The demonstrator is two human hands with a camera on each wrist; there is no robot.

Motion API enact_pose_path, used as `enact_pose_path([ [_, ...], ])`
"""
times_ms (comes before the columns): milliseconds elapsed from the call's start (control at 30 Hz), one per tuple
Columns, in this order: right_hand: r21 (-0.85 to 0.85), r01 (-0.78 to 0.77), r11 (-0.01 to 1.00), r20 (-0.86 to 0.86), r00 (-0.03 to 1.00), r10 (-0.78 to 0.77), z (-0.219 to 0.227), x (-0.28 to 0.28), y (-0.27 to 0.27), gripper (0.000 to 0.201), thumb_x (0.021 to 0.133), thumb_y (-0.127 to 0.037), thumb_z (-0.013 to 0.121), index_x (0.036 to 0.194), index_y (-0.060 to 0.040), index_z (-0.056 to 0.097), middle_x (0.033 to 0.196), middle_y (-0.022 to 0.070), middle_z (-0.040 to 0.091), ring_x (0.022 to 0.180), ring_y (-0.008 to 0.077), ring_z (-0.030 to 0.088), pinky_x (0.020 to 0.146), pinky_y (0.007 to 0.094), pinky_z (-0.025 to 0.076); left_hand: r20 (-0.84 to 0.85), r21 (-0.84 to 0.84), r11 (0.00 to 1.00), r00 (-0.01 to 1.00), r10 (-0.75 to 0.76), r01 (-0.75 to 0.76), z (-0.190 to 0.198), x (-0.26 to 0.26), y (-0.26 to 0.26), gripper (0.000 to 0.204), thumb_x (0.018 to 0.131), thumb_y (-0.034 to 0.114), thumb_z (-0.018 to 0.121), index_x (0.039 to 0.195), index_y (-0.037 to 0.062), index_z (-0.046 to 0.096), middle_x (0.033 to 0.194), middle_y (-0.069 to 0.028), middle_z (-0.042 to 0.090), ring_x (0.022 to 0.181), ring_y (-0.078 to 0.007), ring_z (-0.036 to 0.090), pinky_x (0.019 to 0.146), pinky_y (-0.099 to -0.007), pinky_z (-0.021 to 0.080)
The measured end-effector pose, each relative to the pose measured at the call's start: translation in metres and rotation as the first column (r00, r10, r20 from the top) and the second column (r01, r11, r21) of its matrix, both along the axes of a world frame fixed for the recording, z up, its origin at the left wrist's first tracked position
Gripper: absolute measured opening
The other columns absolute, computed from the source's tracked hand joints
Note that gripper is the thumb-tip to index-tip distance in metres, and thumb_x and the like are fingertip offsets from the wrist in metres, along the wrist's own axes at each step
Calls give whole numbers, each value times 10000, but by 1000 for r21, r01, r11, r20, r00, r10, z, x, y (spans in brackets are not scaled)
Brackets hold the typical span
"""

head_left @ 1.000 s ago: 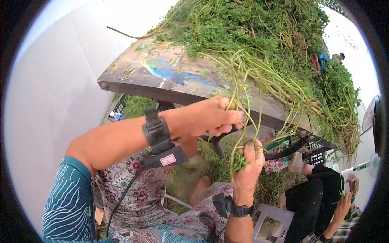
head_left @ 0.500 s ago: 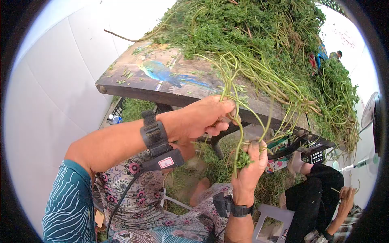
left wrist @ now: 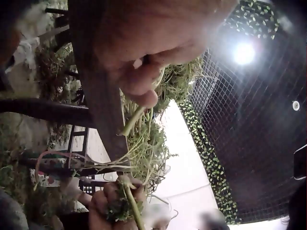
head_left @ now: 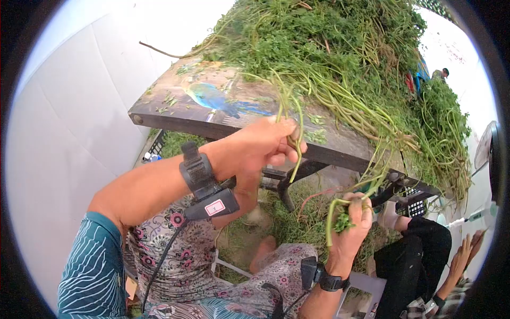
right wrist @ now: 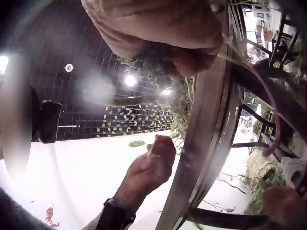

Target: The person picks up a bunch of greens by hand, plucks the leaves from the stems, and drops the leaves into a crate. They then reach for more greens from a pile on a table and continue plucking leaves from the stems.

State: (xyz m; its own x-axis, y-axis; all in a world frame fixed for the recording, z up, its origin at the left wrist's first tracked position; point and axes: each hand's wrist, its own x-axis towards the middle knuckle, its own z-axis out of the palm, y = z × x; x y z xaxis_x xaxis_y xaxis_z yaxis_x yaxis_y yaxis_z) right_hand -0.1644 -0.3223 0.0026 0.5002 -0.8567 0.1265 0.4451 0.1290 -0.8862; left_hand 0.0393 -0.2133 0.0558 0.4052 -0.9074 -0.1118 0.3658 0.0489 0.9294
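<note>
My left hand (head_left: 260, 143) pinches a few green stems (head_left: 297, 154) over the table's front edge, their upper ends bent above the fist and a cut end pointing down. Lower and to the right, my right hand (head_left: 351, 223) grips other green stems (head_left: 330, 220) with a tuft of leaves (head_left: 342, 222) against its palm. The left wrist view shows a short stem end (left wrist: 132, 122) sticking out from the left fingers. In the right wrist view a reddish stem (right wrist: 271, 96) trails from the right hand (right wrist: 158, 28).
A large heap of leafy greens (head_left: 329, 48) covers the back of the table (head_left: 159, 98), with loose stems (head_left: 366, 114) at its front. Below are a black crate (head_left: 414, 201) and more greens (head_left: 180, 142). Another person's hands (head_left: 462, 258) are at right, near a plastic stool (head_left: 366, 287).
My hands have moved apart, the left slightly left and the right to the right and down. The stems that stretched between them are now separate pieces, one in each hand.
</note>
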Motion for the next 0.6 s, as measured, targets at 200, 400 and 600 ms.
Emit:
enact_pose_path([
  [200,-138,43,990,-72,996,-53,-3,16,9,73,846,-93,576,877,-39,539,803,-6,544,720,68,499,641,206,418,648,198,974,731,-214,110,5,-14,0,229,924,229,416,797,57,500,760,-29,545,598,-107,495,501,-259,405],
  [400,-305,14,952,-126,991,-55,8,28,16,81,790,-27,573,868,-21,553,803,1,552,759,80,494,703,224,411,195,223,946,941,-278,233,-5,-23,-3,232,917,232,412,826,45,515,718,-8,538,650,-101,545,535,-250,434],
  [600,-453,15,891,-224,966,-130,13,40,20,95,762,-14,564,857,-23,574,811,1,564,767,89,506,726,237,417,140,272,931,948,-287,242,5,-31,0,257,923,260,400,799,56,495,670,-4,523,616,-112,567,494,-249,433],
])
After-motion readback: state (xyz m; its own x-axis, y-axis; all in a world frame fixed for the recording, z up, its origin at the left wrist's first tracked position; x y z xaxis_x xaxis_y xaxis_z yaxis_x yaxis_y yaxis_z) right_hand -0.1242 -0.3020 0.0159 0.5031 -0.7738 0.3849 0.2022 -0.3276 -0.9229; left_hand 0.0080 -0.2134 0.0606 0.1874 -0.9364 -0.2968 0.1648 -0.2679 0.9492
